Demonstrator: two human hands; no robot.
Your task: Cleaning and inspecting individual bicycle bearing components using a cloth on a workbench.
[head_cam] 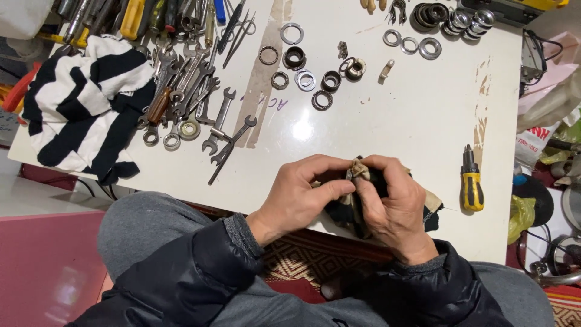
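My left hand (302, 194) and my right hand (390, 203) meet at the near edge of a white table (375, 115). Both hands pinch a dirty tan and black rag (431, 206), bunched between the fingers. A small metal part seems wrapped in the rag at the fingertips, but most of it is hidden. My sleeves are dark and padded.
Several spanners (206, 103) lie in a heap at the far left beside a black and white striped cloth (85, 103). Metal rings and bearings (308, 79) are scattered at the far middle. A yellow-handled screwdriver (471, 181) lies to the right of my hands.
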